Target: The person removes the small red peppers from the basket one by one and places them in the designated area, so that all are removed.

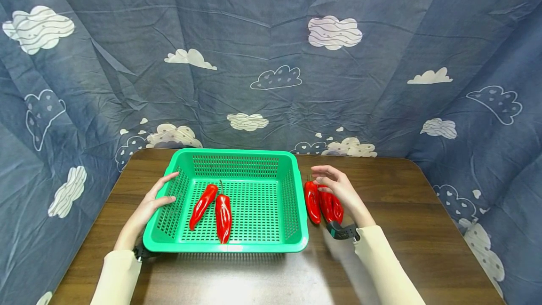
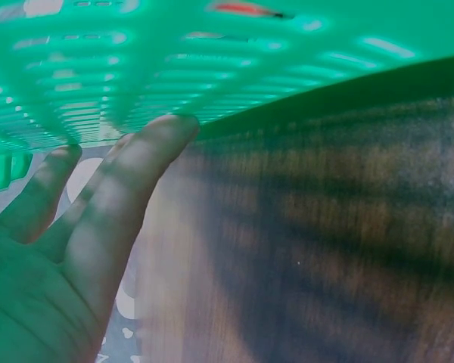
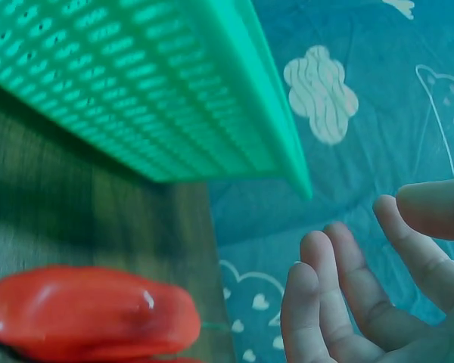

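- Two red peppers (image 1: pixel 223 219) lie inside the green basket (image 1: pixel 228 247), left of centre in the head frame, just beside each other
- Outside, right of the basket and right of centre in that same frame, loose peppers (image 1: pixel 312 203) rest on the table (image 1: pixel 394 187); three by the look of it, though the pair farther right crowd together and fingers hide part of their tops
- Over that group hangs the right hand (image 1: pixel 340 192), fingers softly bent, nothing between them; the right wrist frame puts it lower right, well apart from a pepper lower left
- Over on the left, the left hand (image 1: pixel 147 206) is at the basket's side, fingers fairly straight, a thumb and finger across the rim, more along the outer wall in the left wrist frame; touching, I'd say, not clenched
- Step in hand, as I read it: picking up one pepper; the one nearest the basket sits a little apart from the others and looks the easiest
- Best grip would be round the thick middle, since the thin stem could snap
- That glossy skin probably slips, so pinch from both sides, firm but gentle
- If it's bound for the basket, lift well over the right rim and lay it in the space right of the pair
- Light, even steadying on the left is plenty; a hard push could slide the basket into the loose ones
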Action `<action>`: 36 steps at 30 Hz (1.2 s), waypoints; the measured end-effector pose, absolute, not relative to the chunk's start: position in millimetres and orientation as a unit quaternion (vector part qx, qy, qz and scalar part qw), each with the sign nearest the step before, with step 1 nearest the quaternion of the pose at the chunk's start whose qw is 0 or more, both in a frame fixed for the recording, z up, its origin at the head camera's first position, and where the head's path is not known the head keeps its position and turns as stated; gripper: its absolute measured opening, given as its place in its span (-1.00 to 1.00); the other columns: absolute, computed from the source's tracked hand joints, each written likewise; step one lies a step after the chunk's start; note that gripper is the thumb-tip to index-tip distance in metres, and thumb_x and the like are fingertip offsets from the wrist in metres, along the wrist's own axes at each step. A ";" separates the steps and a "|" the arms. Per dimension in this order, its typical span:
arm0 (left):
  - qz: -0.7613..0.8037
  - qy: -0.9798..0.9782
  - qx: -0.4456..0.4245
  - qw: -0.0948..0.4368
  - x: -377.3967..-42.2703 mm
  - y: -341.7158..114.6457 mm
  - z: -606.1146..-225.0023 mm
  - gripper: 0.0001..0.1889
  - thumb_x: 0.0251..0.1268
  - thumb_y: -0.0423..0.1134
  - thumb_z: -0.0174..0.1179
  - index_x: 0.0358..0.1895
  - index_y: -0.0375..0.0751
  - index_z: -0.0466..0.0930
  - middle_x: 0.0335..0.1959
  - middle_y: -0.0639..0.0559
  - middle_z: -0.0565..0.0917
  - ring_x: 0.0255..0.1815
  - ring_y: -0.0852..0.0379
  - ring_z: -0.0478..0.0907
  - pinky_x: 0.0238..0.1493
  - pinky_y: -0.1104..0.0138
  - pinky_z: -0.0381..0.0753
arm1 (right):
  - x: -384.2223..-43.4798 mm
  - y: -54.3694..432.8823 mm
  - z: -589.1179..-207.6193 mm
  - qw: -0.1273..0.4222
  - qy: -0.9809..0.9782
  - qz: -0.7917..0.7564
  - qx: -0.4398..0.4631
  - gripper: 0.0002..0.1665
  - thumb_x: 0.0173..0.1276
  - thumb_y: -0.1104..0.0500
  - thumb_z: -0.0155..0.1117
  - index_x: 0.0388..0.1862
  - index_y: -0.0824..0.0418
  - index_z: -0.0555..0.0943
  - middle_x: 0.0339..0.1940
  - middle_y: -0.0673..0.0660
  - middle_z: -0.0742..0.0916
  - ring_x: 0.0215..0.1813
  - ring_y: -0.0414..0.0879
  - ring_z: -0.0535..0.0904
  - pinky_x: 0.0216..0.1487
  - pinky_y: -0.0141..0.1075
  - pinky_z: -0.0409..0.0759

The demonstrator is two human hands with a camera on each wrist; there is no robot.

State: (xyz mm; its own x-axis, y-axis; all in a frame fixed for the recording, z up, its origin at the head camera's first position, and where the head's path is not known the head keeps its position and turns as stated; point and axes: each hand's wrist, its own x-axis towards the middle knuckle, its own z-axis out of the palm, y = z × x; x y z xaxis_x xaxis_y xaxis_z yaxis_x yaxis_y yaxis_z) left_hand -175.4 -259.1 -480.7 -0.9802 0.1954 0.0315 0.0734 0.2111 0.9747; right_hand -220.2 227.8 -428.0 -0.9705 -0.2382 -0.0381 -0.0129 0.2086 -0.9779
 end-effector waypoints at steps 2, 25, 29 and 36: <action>0.622 0.777 0.087 0.050 -175.4 -259.3 -480.5 -0.32 0.29 -0.38 0.06 0.47 -0.21 0.07 0.51 -0.19 -0.08 0.44 -0.25 -0.19 0.22 -0.25 -0.07 | -220.1 223.4 -426.3 0.095 0.769 -0.626 -0.087 -0.55 0.41 0.31 0.05 0.24 0.46 0.39 0.09 0.31 0.59 -0.08 -0.13 0.58 0.05 -0.12 0.52; 0.620 0.778 0.084 0.056 -174.9 -259.0 -478.6 -0.32 0.30 -0.37 0.05 0.48 -0.20 0.05 0.52 -0.19 -0.10 0.45 -0.27 -0.20 0.22 -0.26 -0.08 | -220.5 173.1 -409.6 0.154 0.753 -0.625 -0.134 -0.57 0.41 0.29 0.06 0.22 0.40 0.43 0.09 0.25 0.60 -0.02 0.07 0.59 0.05 0.05 0.49; 0.619 0.779 0.079 0.063 -174.5 -259.2 -478.4 -0.32 0.31 -0.35 0.04 0.48 -0.16 0.04 0.51 -0.19 -0.11 0.44 -0.27 -0.18 0.20 -0.25 -0.05 | -220.7 165.7 -408.7 0.159 0.748 -0.628 -0.142 -0.59 0.41 0.29 0.06 0.21 0.36 0.45 0.11 0.27 0.58 -0.02 0.04 0.60 0.06 0.06 0.48; 0.620 0.778 0.080 0.066 -173.9 -258.9 -478.6 -0.32 0.32 -0.35 0.03 0.49 -0.15 0.03 0.51 -0.20 -0.11 0.41 -0.27 -0.10 0.17 -0.18 0.06 | -222.6 152.5 -408.0 0.168 0.748 -0.624 -0.153 -0.59 0.43 0.29 0.03 0.23 0.39 0.44 0.11 0.30 0.59 -0.02 0.05 0.59 0.07 0.15 0.43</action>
